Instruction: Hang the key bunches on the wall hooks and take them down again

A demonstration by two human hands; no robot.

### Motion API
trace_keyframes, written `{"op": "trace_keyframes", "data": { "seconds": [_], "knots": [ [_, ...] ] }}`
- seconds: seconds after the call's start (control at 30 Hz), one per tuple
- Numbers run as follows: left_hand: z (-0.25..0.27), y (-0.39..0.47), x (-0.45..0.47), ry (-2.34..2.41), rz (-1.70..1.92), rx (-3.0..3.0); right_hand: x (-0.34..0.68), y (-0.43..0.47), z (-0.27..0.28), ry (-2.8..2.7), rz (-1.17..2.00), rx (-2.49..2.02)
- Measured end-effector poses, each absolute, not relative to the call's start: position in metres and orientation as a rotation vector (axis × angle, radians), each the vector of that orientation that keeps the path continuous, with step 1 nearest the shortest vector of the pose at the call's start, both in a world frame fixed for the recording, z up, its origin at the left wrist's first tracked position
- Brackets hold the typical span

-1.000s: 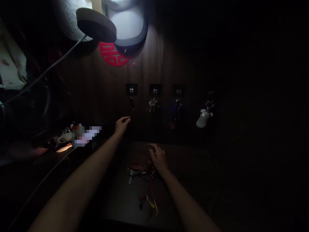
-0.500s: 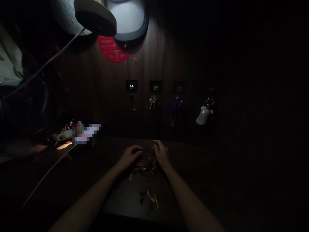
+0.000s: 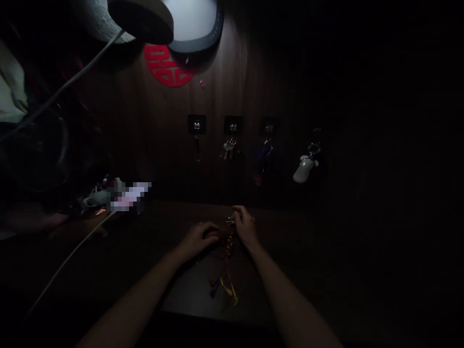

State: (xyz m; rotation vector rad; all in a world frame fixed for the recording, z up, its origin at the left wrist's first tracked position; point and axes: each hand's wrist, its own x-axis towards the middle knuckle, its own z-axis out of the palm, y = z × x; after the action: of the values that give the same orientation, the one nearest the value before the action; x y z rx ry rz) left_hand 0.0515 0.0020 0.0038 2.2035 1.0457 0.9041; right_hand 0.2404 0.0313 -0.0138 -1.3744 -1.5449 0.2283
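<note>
Low in the head view, in dim light, my left hand (image 3: pixel 197 238) is closed, its thumb and fingers around a reddish-brown piece (image 3: pixel 219 233) whose kind I cannot make out. My right hand (image 3: pixel 247 228) is curled closed at the other side, with a small shiny metal piece (image 3: pixel 230 221) at its fingertips. Between the hands a braided cord (image 3: pixel 229 246) with yellow spots hangs toward me. It ends in loose tassels (image 3: pixel 226 290) of red, yellow and dark strands, lying on the dark tabletop (image 3: pixel 192 292).
Hooks on the wooden back panel carry a key bunch (image 3: pixel 229 147), a blue item (image 3: pixel 266 150) and a white keychain (image 3: pixel 304 169). Above are a lamp head (image 3: pixel 141 21), a cap (image 3: pixel 194 24) and a red paper-cut (image 3: pixel 168 67). A pale cable (image 3: pixel 74 253) crosses the left side.
My left hand has moved right and closed on the reddish-brown piece. Silvery bits that lay beside the cord under it no longer show. My right hand stays close by, its fingers shifted slightly.
</note>
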Motion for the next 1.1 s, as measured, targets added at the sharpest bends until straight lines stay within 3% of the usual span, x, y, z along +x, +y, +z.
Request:
{"op": "trace_keyframes", "data": {
  "seconds": [0.43,1.1],
  "knots": [
    [0.003,0.014,0.042,1.177,1.101,2.000,0.223,0.006,0.004,-1.949,0.257,-1.255],
    [0.004,0.005,0.053,1.018,1.088,1.939,0.217,0.005,0.010,-1.776,0.016,-1.044]
  ]
}}
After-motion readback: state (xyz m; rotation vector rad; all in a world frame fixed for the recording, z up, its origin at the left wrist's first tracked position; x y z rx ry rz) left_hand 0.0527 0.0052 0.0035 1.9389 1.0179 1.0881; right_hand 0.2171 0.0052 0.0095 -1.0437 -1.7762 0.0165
